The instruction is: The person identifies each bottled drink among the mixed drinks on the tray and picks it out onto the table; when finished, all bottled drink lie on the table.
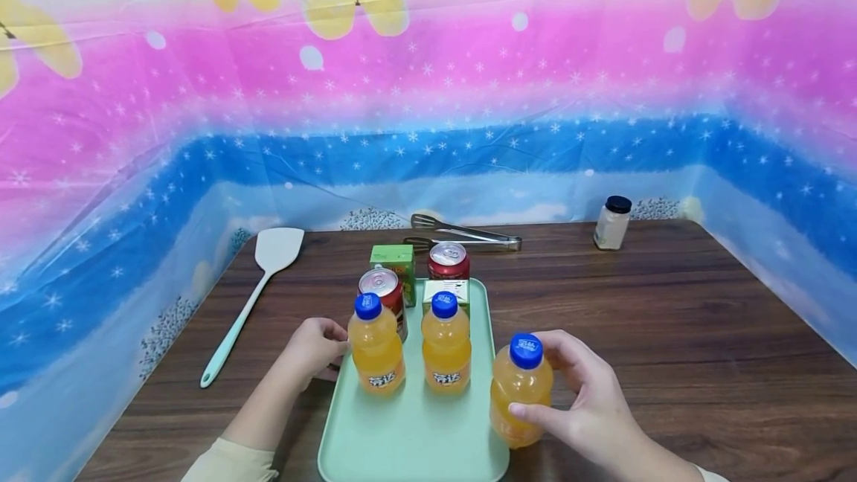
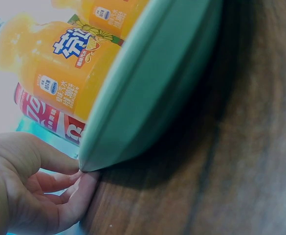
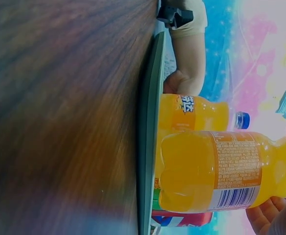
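My right hand [image 1: 592, 400] grips an orange soda bottle [image 1: 521, 393] with a blue cap, upright at the right edge of the green tray [image 1: 415, 441]. In the right wrist view that bottle [image 3: 206, 171] shows its barcode, and its base seems just off the tray. My left hand [image 2: 40, 186] pinches the tray's left rim between thumb and fingers. Two more orange soda bottles, a left one [image 1: 377, 352] and a middle one [image 1: 446, 352], stand on the tray. Behind them are a red can [image 1: 382, 285] and a juice carton [image 1: 447, 288], partly hidden.
A green carton [image 1: 393, 259] and another red can [image 1: 448, 262] stand at the tray's far end. Metal tongs [image 1: 469, 231] lie behind them. A white spatula [image 1: 257, 292] lies to the left, and a black-lidded jar [image 1: 612, 223] stands at the back right of the wooden table [image 1: 710, 333].
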A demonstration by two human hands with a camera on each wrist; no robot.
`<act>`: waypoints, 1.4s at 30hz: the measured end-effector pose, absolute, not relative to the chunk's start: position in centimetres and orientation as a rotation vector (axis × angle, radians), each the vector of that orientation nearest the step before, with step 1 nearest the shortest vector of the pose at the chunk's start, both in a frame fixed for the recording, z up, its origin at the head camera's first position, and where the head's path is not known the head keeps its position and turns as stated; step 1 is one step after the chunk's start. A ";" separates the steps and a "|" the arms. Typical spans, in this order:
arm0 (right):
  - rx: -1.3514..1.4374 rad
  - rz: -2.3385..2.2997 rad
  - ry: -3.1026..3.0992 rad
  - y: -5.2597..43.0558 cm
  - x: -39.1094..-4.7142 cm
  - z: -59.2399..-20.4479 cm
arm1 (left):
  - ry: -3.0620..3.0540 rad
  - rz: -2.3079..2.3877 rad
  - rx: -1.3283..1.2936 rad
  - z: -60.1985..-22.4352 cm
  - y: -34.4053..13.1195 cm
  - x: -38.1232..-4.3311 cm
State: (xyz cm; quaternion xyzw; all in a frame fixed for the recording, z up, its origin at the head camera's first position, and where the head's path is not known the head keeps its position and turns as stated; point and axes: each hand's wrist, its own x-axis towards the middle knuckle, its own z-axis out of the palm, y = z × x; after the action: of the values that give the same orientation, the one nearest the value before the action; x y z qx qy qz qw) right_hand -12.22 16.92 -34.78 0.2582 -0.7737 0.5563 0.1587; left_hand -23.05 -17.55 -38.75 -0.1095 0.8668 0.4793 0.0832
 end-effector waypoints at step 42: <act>0.565 1.455 -2.220 17.5 -13.5 -34.7 | 2.604 1.435 -0.315 -38.9 -17.6 -23.1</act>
State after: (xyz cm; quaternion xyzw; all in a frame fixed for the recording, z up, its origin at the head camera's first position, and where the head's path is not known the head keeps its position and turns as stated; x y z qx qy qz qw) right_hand -13.46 17.46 -34.73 0.2036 -0.7994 0.5239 0.2121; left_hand -23.09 -17.60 -38.95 -0.1050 0.8685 0.4785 0.0759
